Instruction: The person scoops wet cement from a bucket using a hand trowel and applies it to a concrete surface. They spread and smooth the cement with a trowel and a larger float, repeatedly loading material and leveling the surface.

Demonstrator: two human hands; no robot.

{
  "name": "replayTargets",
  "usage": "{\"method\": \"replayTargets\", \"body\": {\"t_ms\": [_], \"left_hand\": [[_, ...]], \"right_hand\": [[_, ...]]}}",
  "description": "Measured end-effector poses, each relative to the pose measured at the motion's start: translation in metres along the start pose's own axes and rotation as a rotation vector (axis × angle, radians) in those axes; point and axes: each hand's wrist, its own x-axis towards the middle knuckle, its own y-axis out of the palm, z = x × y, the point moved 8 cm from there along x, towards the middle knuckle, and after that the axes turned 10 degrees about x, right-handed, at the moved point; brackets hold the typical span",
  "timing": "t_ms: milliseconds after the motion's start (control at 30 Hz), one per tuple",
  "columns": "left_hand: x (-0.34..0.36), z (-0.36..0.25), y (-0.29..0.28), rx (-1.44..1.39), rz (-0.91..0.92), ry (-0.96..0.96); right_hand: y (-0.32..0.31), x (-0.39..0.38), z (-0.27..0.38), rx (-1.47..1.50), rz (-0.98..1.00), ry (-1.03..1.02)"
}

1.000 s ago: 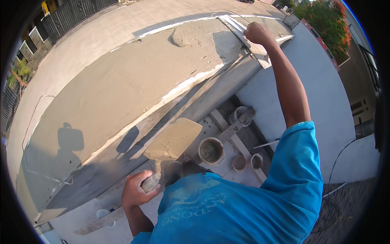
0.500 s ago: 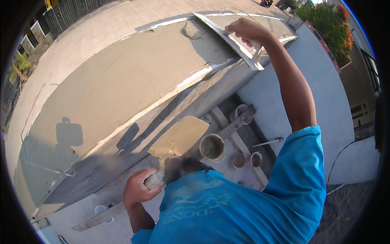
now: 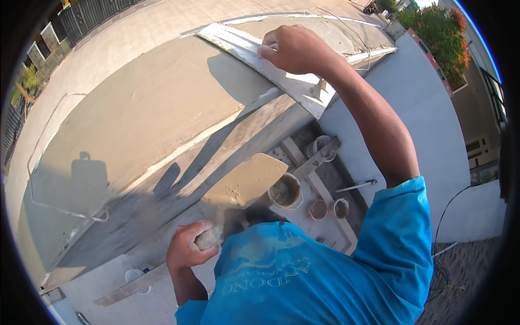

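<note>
Your left grip (image 3: 188, 248) wraps the trowel (image 3: 244, 183) by its handle. Your right grip (image 3: 297, 50) clasps the white float (image 3: 261, 66) over the mortar (image 3: 141, 105).

Blue shirt (image 3: 325, 276) (pale print (image 3: 264, 280)), white float (image 3: 252, 59)

Finding 1: lettering is present on the front of my blue shirt (image 3: 336, 287), to the right of my left hand (image 3: 187, 246) and well below my right hand (image 3: 295, 49) in the head view. I record 2 lines: 1 of large pale capitals (image 3: 265, 280) and 1 of smaller, fainter letters just above it. Both run aslant and stand upside down to me. Finding 2: a pale print (image 3: 260, 254) lies on the same cloth, between the lettering and the shirt's upper edge in view, right of my left grip.
</note>
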Motion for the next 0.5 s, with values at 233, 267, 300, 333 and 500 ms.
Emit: {"method": "replayTargets", "body": {"t_ms": [233,267,300,333,500], "left_hand": [[-0.004,0.002,-0.003,-0.008,-0.034,-0.028],[-0.003,0.001,-0.004,0.0,-0.03,-0.035],[-0.002,0.0,-0.004,0.007,-0.025,-0.044],[-0.001,-0.001,-0.004,0.013,-0.03,-0.043],[-0.003,-0.002,-0.004,0.039,-0.07,-0.067]], "right_hand": [[-0.017,0.004,-0.049,-0.251,-0.074,0.164],[-0.02,0.007,-0.064,-0.247,-0.076,0.179],[-0.021,0.011,-0.081,-0.242,-0.077,0.194],[-0.022,0.014,-0.098,-0.236,-0.078,0.209],[-0.034,0.028,-0.19,-0.121,-0.058,0.412]]}}
